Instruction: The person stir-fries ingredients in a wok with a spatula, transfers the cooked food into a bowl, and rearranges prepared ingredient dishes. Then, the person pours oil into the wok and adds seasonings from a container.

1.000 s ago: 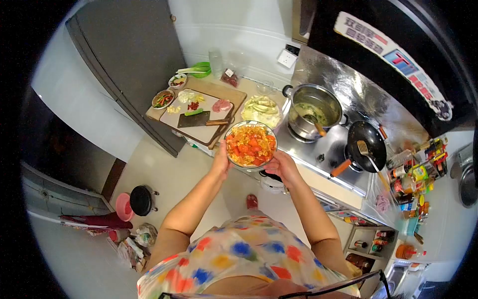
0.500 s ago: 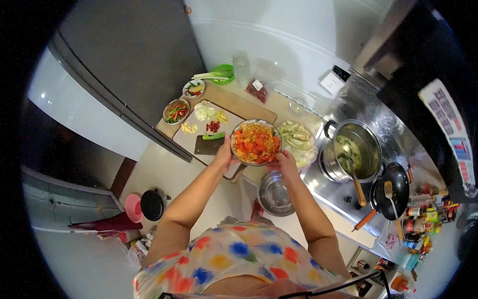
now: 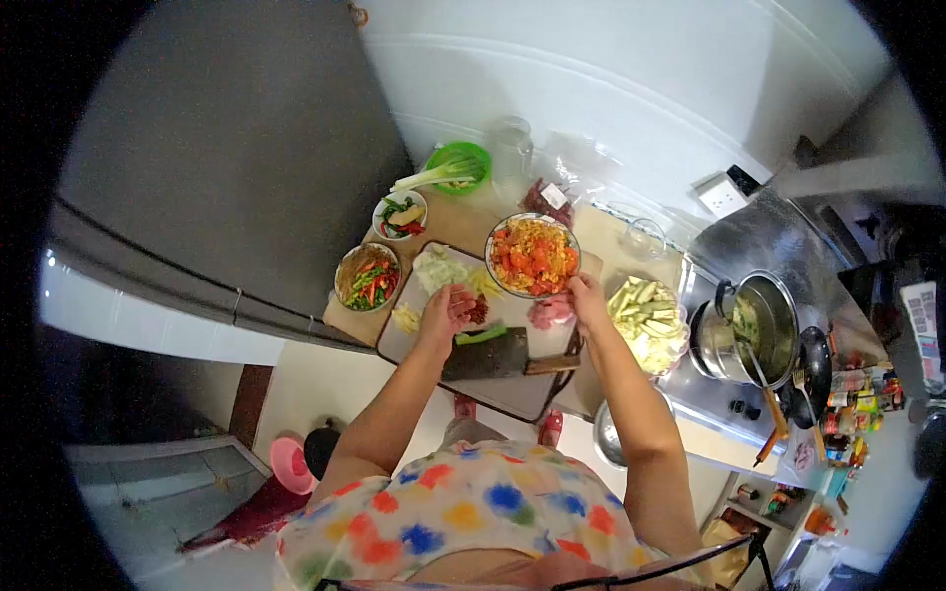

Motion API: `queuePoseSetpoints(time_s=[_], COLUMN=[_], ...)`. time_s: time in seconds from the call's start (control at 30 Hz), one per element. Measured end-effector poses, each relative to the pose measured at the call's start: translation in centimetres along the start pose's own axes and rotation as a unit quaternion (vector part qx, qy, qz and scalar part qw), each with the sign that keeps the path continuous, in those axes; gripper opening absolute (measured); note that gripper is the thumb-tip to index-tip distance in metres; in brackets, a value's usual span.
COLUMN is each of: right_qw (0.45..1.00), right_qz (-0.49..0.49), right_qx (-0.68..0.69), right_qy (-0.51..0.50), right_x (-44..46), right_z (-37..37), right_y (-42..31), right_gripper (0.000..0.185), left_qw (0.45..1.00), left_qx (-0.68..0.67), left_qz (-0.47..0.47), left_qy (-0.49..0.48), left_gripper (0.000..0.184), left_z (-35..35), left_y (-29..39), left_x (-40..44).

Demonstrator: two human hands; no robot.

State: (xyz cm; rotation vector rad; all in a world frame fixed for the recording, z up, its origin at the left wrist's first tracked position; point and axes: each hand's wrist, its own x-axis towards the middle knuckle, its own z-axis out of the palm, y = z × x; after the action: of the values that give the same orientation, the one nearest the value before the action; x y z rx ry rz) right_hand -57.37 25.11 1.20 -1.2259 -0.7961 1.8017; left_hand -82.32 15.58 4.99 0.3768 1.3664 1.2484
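Moved tomato-and-egg bowl (image 3: 533,256) up and away from left hand (image 3: 449,312), to just above frame centre | left: empty, loosely curled | right hand (image 3: 588,301): pinching rim | keep level, clear of pink meat (image 3: 550,312) below

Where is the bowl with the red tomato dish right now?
In the head view, the bowl is just right of centre, beyond the pink meat on the cutting board, with the right hand at its rim.
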Motion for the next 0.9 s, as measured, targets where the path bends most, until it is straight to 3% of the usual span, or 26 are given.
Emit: queuePoseSetpoints(time_s=[0.33, 0.6, 0.9], right_qw=[0.997, 0.996, 0.99], right_qz=[0.056, 0.063, 0.141], right_qx=[-0.036, -0.025, 0.01], right_qy=[0.046, 0.052, 0.028], right_x=[11.7, 16.9, 18.0], right_z=[9.6, 11.1, 11.2], right_y=[4.3, 7.3, 7.4], right_gripper=[0.038, 0.034, 0.031], left_qw=[0.998, 0.999, 0.996], left_qx=[0.02, -0.018, -0.083], left_qz=[-0.054, -0.046, -0.03], left_qy=[0.018, -0.017, 0.006], left_gripper=[0.031, 0.03, 0.028], left_z=[-7.7, -10.6, -13.2], left_y=[5.3, 6.0, 5.4], left_x=[5.6, 6.4, 6.6])
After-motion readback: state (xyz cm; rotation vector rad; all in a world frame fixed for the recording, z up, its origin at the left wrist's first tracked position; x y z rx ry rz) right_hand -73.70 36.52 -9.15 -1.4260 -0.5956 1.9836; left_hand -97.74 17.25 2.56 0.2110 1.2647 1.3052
